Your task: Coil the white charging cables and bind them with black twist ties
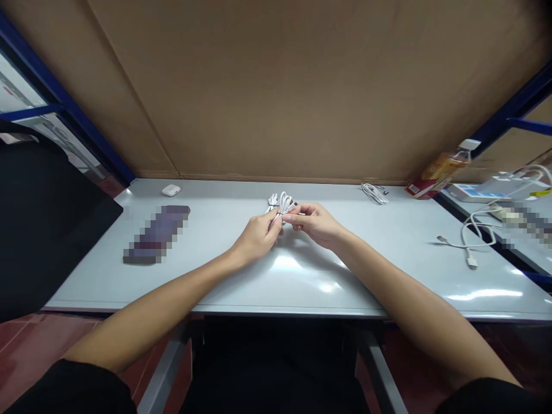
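Observation:
Both my hands meet over the middle of the grey table [215, 276]. A small coiled bundle of white cable [282, 203] sticks up between them. My left hand [259, 236] is closed, pinching the bundle from the left. My right hand [314, 223] is closed too, its fingertips pinching the same bundle, apparently at a thin dark tie around it.
A white earbud case [171, 189] and a blurred dark flat object [156, 234] lie at the left. Another coiled white cable [374, 192] sits at the back right, a loose white cable [468, 241] at the right edge. A bottle [440, 171] lies beyond. Brown board backs the table.

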`<state>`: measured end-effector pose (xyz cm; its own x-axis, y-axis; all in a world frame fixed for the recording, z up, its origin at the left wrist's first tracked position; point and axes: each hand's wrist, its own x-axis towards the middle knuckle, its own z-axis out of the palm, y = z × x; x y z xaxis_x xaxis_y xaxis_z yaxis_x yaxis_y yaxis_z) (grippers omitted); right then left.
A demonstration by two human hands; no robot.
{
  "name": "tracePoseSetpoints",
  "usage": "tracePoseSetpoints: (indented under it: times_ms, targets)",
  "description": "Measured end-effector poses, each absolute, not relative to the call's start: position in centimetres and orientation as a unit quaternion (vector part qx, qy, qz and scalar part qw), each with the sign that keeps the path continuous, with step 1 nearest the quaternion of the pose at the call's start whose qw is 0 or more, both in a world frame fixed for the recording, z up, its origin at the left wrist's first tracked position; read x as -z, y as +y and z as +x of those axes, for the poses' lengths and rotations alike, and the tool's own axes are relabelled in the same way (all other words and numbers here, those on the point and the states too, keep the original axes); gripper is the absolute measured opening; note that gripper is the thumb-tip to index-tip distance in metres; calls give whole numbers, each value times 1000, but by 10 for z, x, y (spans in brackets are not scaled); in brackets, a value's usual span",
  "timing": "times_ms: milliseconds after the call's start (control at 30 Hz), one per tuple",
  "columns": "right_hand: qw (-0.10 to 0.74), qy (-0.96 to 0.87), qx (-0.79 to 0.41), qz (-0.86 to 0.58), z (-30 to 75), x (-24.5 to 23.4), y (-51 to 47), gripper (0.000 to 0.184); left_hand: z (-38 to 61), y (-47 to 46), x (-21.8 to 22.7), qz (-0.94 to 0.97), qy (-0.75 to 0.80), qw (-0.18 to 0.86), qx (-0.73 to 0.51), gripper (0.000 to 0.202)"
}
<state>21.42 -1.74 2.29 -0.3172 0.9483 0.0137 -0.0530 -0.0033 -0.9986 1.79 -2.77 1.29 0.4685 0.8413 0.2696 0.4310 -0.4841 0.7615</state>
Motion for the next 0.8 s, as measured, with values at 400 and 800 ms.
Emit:
tracePoseSetpoints:
  times_ms: [400, 800]
  targets:
    - [464, -629, -417, -464, 222, -27, -20, 33, 4, -15, -9, 846, 312, 222, -371, 45]
    - [360, -820, -341, -287, 211, -41, -43, 16, 1, -12, -25, 721, 334, 515, -321, 38]
